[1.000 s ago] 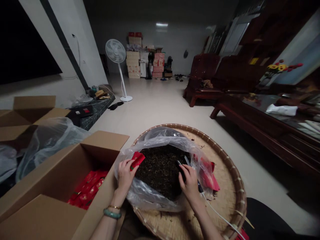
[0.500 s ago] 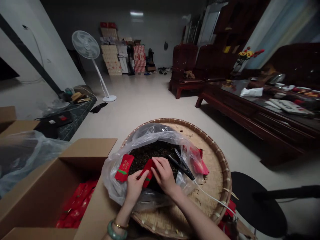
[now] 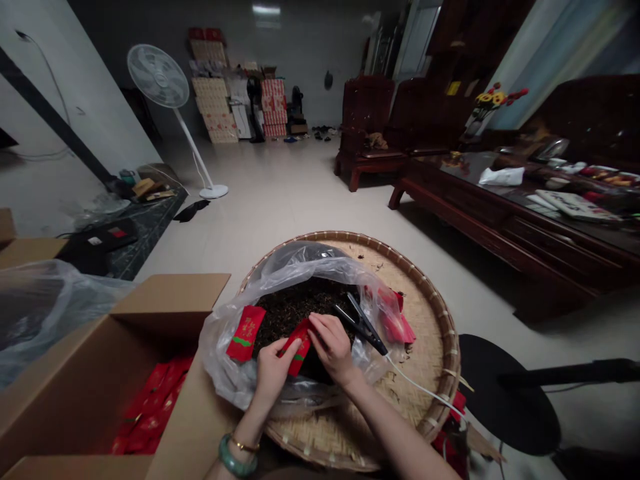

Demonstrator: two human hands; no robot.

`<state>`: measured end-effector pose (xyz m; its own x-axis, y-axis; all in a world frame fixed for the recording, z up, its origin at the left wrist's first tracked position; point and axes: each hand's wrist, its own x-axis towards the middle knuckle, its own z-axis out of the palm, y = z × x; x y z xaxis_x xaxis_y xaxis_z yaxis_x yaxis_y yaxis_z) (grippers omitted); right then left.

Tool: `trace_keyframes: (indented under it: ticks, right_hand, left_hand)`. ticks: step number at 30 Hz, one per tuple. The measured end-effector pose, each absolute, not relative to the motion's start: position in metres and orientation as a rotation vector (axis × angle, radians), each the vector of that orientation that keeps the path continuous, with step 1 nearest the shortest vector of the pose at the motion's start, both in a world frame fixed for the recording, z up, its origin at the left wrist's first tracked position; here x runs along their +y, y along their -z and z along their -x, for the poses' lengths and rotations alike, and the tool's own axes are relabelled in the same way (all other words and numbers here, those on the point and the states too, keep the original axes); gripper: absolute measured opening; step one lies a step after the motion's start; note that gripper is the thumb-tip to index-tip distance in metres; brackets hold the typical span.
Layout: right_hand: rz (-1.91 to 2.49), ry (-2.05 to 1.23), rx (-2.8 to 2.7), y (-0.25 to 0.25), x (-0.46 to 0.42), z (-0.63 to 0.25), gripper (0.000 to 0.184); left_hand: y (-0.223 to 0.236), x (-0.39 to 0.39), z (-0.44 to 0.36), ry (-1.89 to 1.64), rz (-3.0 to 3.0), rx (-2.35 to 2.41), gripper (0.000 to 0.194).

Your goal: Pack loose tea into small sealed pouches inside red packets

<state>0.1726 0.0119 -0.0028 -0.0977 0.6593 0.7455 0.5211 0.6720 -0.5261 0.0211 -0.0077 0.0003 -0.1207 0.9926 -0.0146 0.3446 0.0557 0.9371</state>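
Note:
Both hands pinch one red packet [image 3: 299, 357] with a green band, over a clear plastic bag [image 3: 220, 373] of dark, dry tea leaves [image 3: 285, 308]. My left hand [image 3: 274, 367] grips its left side between thumb and fingers. At its top right edge, my right hand [image 3: 332, 347] has thumb and fingertips closed on it. Another red packet [image 3: 245, 333] with gold lettering lies on the bag's left side. Right of my right hand, a black corded hair straightener [image 3: 361, 325] rests with its jaws apart. More red packets [image 3: 395, 319] lie partly under the plastic at the right.
The bag sits on a round woven bamboo tray [image 3: 443, 313]. An open cardboard box [image 3: 173, 293] at left holds many red packets [image 3: 155, 407]. A black round stand base [image 3: 510, 393] is at right. Beyond are a standing fan [image 3: 159, 77] and a dark wooden table [image 3: 500, 233].
The view has shifted slightly. Both hands stay on the same red packet, which is turned a little and shows its green band more clearly. The straightener and the other packets lie as before.

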Motion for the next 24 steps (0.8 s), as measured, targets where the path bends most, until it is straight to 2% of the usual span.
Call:
trace_keyframes:
  ticks: [12, 20, 24]
  right_hand:
    - [1.071, -0.262, -1.595, 0.0077, 0.0094, -0.1689, 0.031]
    - [0.957, -0.214, -1.643, 0.0117, 0.0113, -0.1712, 0.037]
    - [0.971, -0.248, -1.637, 0.0126, 0.0113, -0.1708, 0.030]
  left_hand:
    - [0.0005, -0.0096, -0.0240, -1.072, -1.410, 1.599, 0.032]
    - [0.0035, -0.0101, -0.0248, -1.052, -1.404, 1.595, 0.033]
    - [0.0049, -0.0102, -0.0251, -1.050, -1.417, 1.581, 0.033]
